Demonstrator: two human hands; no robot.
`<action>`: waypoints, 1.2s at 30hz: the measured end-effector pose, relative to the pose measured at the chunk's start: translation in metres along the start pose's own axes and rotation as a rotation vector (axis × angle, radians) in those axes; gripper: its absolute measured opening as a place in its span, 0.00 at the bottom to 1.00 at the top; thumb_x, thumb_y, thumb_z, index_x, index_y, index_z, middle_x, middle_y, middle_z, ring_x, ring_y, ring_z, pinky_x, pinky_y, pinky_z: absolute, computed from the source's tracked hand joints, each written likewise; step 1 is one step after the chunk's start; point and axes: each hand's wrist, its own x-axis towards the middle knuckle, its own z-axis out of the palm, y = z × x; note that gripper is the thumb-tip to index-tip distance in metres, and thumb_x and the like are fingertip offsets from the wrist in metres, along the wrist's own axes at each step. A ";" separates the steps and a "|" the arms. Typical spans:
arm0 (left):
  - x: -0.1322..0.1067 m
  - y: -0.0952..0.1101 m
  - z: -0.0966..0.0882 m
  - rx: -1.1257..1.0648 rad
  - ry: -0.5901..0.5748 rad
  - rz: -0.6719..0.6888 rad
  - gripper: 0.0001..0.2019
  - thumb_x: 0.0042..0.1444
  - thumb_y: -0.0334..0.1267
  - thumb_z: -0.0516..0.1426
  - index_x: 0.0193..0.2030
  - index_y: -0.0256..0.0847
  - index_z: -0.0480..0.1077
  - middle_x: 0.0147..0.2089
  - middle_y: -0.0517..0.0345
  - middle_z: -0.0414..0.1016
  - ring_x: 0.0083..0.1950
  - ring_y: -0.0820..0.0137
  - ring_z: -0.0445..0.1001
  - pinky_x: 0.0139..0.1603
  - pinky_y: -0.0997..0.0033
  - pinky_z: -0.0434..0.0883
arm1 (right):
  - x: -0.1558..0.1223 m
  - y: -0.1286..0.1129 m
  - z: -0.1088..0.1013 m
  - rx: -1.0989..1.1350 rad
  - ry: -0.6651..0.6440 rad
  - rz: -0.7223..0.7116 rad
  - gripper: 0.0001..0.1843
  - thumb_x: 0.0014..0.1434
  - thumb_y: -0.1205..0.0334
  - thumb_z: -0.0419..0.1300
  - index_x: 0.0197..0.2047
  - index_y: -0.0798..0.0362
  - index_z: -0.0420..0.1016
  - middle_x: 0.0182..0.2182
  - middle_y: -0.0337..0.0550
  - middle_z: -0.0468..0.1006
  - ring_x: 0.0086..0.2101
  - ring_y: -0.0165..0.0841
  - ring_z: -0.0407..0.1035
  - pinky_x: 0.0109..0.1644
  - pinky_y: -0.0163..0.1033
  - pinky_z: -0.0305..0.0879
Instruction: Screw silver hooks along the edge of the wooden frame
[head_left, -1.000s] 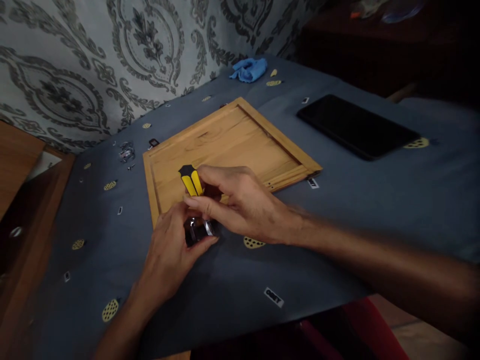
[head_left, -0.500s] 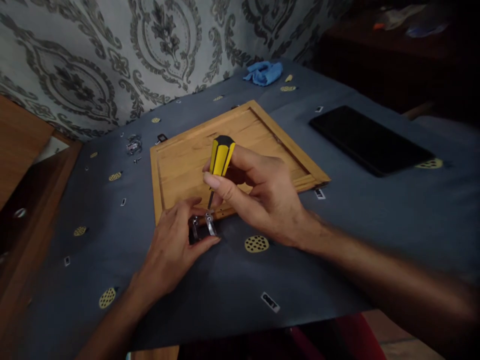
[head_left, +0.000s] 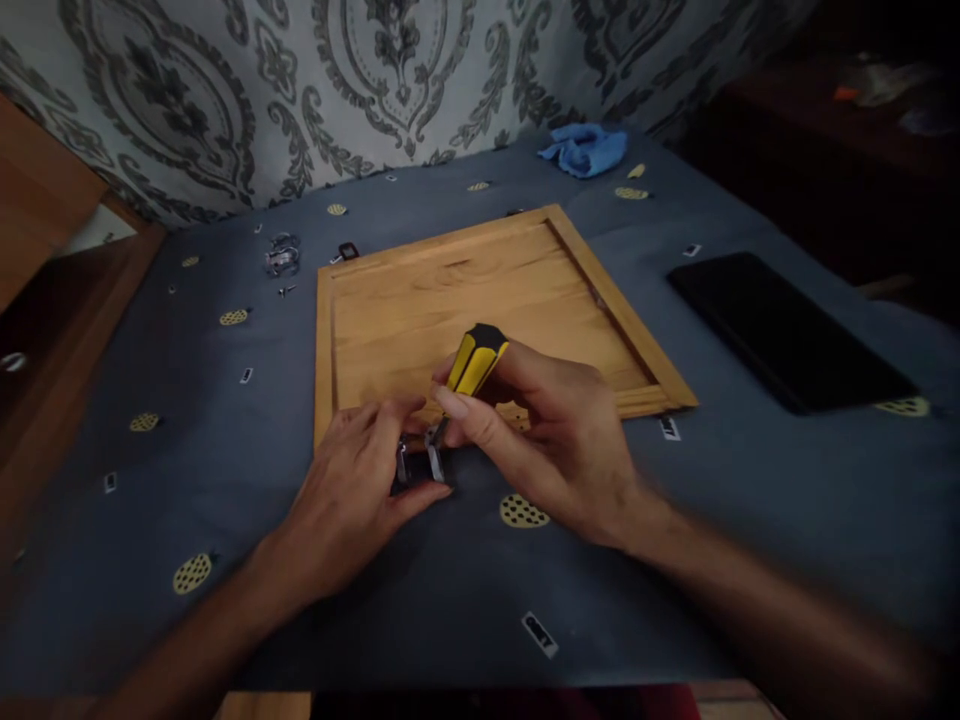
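Observation:
A wooden panel with a raised frame (head_left: 487, 300) lies flat on the blue-grey cloth. At its near edge sits a small metal hinge (head_left: 418, 463). My left hand (head_left: 352, 500) pinches that hinge between thumb and fingers, holding it against the panel's edge. My right hand (head_left: 555, 440) is closed round a screwdriver with a yellow and black handle (head_left: 477, 362). The screwdriver tilts down to the left, and its tip meets the hinge.
A second metal hinge (head_left: 282, 256) and loose screws lie at the cloth's far left. A blue rag (head_left: 585, 150) is at the back, a black slab (head_left: 787, 330) at the right. Wooden furniture (head_left: 45, 230) borders the left; patterned wallpaper stands behind.
The screwdriver handle has dropped lower and tilted to the right since half a second ago. My left hand has stayed on the hinge. The view has shifted, so everything appears further right.

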 end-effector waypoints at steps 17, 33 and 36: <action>0.001 -0.004 0.002 0.006 0.044 0.035 0.26 0.56 0.40 0.68 0.57 0.50 0.63 0.51 0.55 0.79 0.54 0.53 0.79 0.53 0.49 0.76 | 0.001 0.003 0.002 0.006 -0.034 -0.117 0.10 0.70 0.59 0.60 0.37 0.55 0.71 0.28 0.36 0.73 0.28 0.27 0.67 0.33 0.35 0.63; 0.003 -0.002 -0.003 -0.024 0.006 -0.023 0.29 0.56 0.43 0.69 0.61 0.48 0.63 0.51 0.54 0.81 0.51 0.52 0.80 0.51 0.48 0.76 | 0.004 0.007 0.005 0.160 0.054 -0.074 0.15 0.69 0.54 0.60 0.33 0.52 0.66 0.27 0.34 0.68 0.27 0.26 0.63 0.31 0.34 0.62; 0.002 -0.003 -0.003 -0.021 0.011 -0.014 0.29 0.56 0.42 0.69 0.60 0.49 0.63 0.49 0.56 0.81 0.49 0.53 0.81 0.52 0.48 0.76 | 0.004 0.007 0.004 0.160 0.037 -0.118 0.15 0.69 0.56 0.60 0.32 0.51 0.65 0.27 0.33 0.67 0.27 0.26 0.63 0.31 0.34 0.62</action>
